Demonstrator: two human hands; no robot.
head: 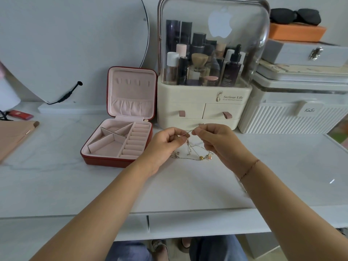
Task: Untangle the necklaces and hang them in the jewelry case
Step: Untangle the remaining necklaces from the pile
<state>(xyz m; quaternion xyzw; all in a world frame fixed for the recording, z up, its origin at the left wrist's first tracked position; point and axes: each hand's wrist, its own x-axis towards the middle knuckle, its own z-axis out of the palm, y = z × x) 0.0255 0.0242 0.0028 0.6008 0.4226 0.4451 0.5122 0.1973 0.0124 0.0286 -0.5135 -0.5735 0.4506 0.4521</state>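
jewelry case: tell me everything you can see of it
The jewelry case is square, red outside, lined in pale pink velvety fabric. It lies open on the white table, lid upright with a row of bare hooks above a gathered pocket. The base holds divided compartments and ring rolls, apparently empty.

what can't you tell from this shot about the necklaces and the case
Head view only:
- How many necklaces: the chains are too fine and tangled to count.
- Chain ends: hidden inside the pinching fingertips of the left hand and right hand.
- Hooks in the jewelry case lid: too small to make out their shape.
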